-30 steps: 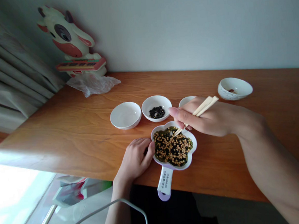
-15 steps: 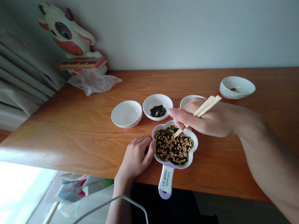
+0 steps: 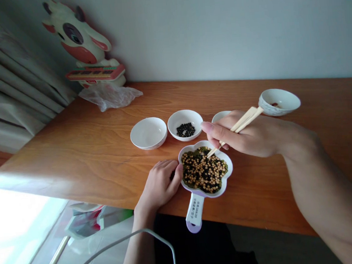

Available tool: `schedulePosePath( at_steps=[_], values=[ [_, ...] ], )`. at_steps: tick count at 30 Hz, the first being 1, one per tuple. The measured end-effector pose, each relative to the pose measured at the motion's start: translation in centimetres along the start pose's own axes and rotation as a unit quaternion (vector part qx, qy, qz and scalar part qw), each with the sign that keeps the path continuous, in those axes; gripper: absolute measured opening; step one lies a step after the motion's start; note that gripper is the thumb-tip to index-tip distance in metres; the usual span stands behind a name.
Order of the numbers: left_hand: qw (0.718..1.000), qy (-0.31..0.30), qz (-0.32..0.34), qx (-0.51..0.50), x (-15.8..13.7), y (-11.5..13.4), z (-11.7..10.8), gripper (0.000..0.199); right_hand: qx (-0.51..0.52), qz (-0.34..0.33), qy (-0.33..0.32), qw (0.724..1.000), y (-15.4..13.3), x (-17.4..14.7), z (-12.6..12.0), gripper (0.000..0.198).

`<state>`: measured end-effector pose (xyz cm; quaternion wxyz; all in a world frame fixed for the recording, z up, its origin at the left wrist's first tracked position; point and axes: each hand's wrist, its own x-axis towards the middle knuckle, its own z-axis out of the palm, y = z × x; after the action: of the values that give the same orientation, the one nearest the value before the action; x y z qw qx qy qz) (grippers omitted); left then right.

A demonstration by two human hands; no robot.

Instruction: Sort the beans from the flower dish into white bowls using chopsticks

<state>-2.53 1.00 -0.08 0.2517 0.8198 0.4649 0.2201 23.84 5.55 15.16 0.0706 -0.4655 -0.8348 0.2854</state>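
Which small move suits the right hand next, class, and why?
The right hand might pinch its pale wooden chopsticks shut: their tips reach the mixed tan, black and green beans in the white flower-shaped pan, none clearly gripped, and the left hand sits at its edge.

The right grip (image 3: 249,136) holds chopsticks (image 3: 243,124) pointing at beans (image 3: 203,174) in a scalloped pan (image 3: 229,175).

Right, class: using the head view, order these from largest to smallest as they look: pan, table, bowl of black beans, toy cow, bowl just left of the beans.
1. Table
2. Toy cow
3. Pan
4. Bowl of black beans and left bowl: too alike to rank.
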Motion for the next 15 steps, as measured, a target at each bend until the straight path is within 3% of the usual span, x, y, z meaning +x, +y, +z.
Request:
schedulePosePath(
  at_steps=[5, 15],
  values=[
    [1.0, 0.001, -0.002, -0.001, -0.1, 0.0, -0.1, 0.038, -0.01, 0.007, 0.004, 1.0, 0.0, 0.0, 0.1, 0.076],
    [1.0, -0.002, -0.001, 0.004, -0.1, 0.1, 0.0, 0.038, 0.01, -0.048, -0.003, 0.999, 0.4, 0.5, 0.9, 0.065]
  ],
)
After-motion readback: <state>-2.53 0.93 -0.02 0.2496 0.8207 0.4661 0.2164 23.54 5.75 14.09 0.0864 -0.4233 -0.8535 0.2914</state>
